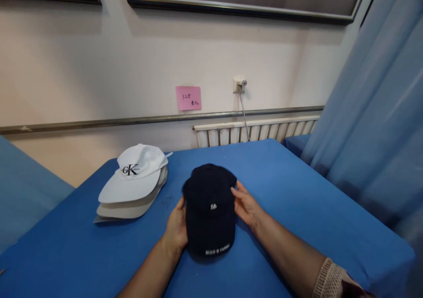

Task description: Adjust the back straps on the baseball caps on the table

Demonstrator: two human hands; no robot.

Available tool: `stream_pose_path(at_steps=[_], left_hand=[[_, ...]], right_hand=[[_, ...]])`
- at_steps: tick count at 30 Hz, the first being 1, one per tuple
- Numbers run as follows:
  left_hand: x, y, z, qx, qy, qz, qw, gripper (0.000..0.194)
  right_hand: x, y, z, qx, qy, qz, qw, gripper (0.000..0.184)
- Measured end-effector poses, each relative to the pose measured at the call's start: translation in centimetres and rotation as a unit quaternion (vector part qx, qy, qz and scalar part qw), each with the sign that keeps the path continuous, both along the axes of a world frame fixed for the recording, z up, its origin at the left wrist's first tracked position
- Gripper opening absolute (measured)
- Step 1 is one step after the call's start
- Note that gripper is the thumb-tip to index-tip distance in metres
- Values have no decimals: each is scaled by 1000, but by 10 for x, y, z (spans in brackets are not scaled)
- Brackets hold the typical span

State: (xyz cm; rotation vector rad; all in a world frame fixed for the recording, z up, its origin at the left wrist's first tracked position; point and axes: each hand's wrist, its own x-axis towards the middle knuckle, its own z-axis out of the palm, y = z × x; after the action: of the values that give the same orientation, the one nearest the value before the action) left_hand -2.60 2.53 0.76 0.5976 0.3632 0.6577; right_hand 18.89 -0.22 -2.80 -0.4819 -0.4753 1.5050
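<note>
A dark navy baseball cap (209,214) is between my two hands over the blue-covered table, its brim toward me. White lettering runs along the brim's edge, and a small white emblem marks its front. My left hand (176,225) grips the cap's left side, the fingertips hidden behind it. On the opposite side my right hand (246,205) holds the edge, thumb in front and the other fingers partly hidden. To the left sits a stack of caps: a white cap (140,174) with black letters on top, and a grey cap (132,209) beneath it. Another brim edge shows lowest.
The blue table cover (280,192) reaches back toward the wall. Behind it are a white radiator (264,128), a metal rail (132,121), a pink note (188,98) and a plugged socket (239,85). A blue curtain (373,104) hangs along the right side.
</note>
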Motion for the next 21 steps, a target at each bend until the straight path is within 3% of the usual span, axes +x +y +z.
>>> stream_pose_path(at_steps=[4,8,10,12,15,17,18,21], left_hand=[[21,-14,-5,-26,82,57,995,33],[31,-25,0,63,203,137,967,33],[26,-16,17,133,212,193,949,38],[12,4,44,171,200,255,930,44],[-25,46,94,217,166,354,894,46],[-55,72,119,233,150,418,865,34],[-70,82,127,230,158,476,834,28],[-114,97,126,195,191,535,799,24]], right_hand=[[26,16,-4,-29,1,-126,992,52],[33,20,-10,-35,-29,-150,988,56],[31,19,-14,-58,-49,-129,989,59],[29,18,-19,-86,-78,-104,988,63],[24,17,-25,-100,-130,-81,983,58],[21,18,-28,-97,-163,-69,979,52],[20,18,-29,-96,-179,-65,977,49],[17,20,-32,-87,-214,-57,971,44]])
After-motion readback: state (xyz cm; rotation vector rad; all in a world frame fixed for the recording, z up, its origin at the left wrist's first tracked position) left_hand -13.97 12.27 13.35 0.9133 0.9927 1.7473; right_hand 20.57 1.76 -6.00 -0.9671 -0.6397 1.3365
